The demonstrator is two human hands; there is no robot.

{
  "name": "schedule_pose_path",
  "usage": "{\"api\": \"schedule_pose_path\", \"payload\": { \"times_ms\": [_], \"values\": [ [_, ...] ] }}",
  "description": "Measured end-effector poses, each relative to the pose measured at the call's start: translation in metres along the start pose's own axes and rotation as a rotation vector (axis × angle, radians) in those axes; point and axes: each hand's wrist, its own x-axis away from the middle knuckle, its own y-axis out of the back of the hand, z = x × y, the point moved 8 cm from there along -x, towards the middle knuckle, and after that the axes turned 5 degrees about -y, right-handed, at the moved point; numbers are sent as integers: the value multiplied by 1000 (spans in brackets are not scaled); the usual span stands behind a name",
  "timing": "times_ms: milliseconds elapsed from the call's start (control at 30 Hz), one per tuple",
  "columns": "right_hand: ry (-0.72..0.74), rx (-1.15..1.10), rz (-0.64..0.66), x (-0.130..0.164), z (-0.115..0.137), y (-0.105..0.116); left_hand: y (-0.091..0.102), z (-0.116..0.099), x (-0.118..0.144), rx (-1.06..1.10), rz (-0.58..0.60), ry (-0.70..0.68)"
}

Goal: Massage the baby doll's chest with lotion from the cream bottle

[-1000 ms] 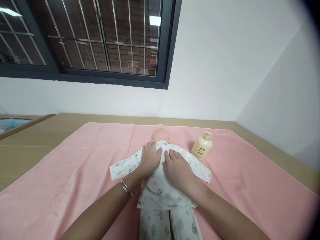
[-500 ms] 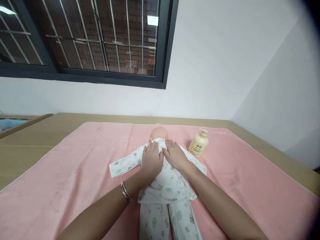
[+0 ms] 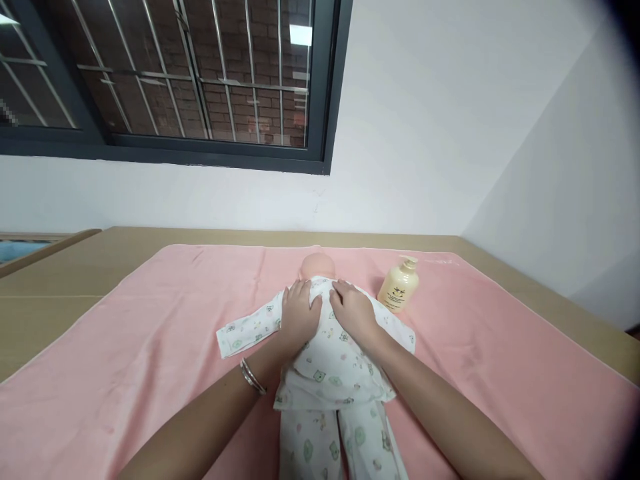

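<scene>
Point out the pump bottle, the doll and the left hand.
Pump bottle (image 3: 399,287): head view, on its body.
Doll (image 3: 330,367): head view, on its clothed torso.
Left hand (image 3: 299,316): head view, back of hand.

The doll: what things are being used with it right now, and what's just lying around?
In use:
doll
left hand and right hand, both resting on it
pink cloth, spread underneath

Seem to be just there:
bottle, untouched
bracelet, on the left wrist
window
</scene>
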Motion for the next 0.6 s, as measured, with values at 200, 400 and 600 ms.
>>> {"api": "schedule_pose_path", "payload": {
  "times_ms": [200,400,600],
  "values": [
    [-3,-150,-88,-5,-16,-17,2,-1,1,10,-60,-27],
    [32,-143,-13,-8,-16,-23,11,-8,8,-49,-133,-73],
    [132,-24,42,-7,-5,-20,25,-25,16,-164,-211,-170]
  ]
}}
